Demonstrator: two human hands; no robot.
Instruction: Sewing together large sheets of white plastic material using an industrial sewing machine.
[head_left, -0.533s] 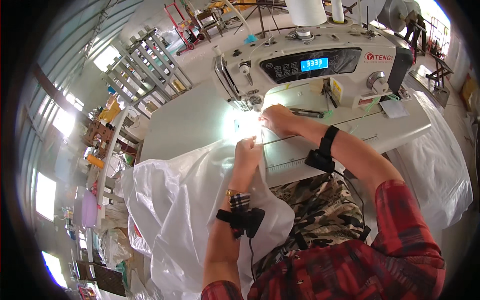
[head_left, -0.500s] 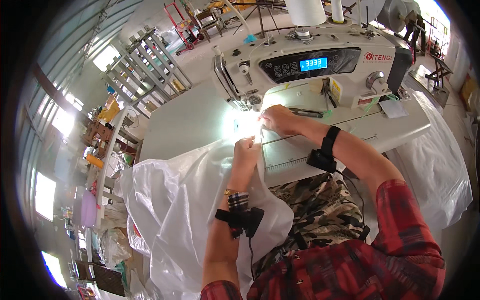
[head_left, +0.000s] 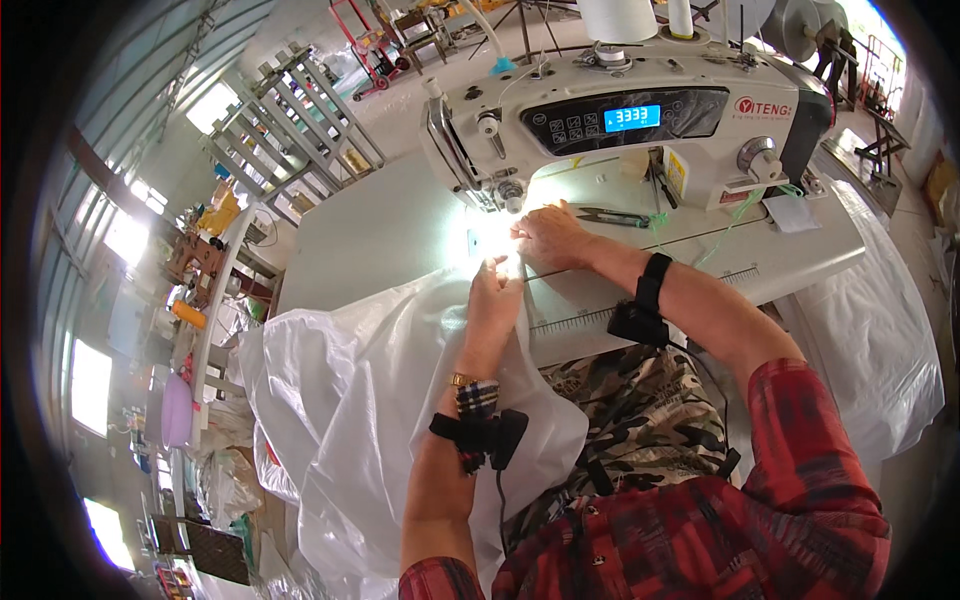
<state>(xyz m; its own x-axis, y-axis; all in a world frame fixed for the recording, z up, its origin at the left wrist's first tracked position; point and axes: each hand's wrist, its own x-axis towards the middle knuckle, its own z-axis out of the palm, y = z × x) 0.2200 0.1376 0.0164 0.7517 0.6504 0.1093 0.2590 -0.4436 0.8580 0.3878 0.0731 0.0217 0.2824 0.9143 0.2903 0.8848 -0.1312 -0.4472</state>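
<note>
Sheet [head_left: 350, 400] lay beneath the left hand [head_left: 494, 300], which had uncurled slightly, and looked white, glossy, creased, glare [head_left: 488, 236] hiding whether that or the right hand [head_left: 552, 238] pinched it.

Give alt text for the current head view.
A person's left hand and right hand nearly meet by the lit left end of a white sewing machine; glare hides detail between them. Glossy white sheeting drapes under the left hand and off the table.
</note>
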